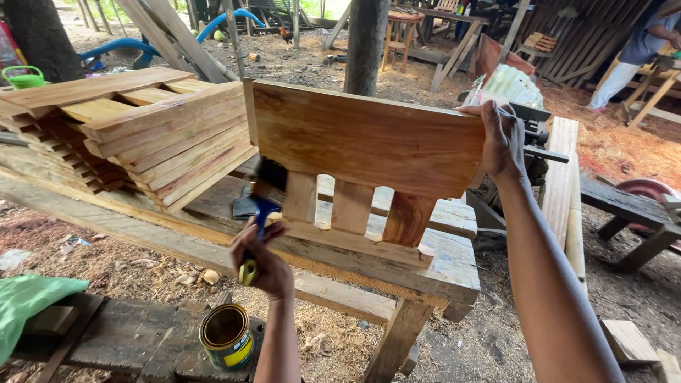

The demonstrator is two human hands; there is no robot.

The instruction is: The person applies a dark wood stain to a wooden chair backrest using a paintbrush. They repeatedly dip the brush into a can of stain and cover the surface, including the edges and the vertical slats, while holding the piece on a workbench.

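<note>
At frame centre, a stiff, seemingly fairly heavy wooden panel [369,138] is stood upright on the plank counter [440,273], best gripped along its top edge. The right hand [500,138] clasps that upper corner; the left hand [264,259] is closed around a paintbrush [266,188].

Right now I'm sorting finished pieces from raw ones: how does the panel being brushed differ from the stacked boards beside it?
The wooden panel stands upright, steadied by the right hand; the stacked boards lie flat. The panel looks darker, reddish and glossy where the left hand works the brush; the boards look paler and matte. The panel is assembled with slats; the boards are loose. Both are wood on the same bench.
</note>
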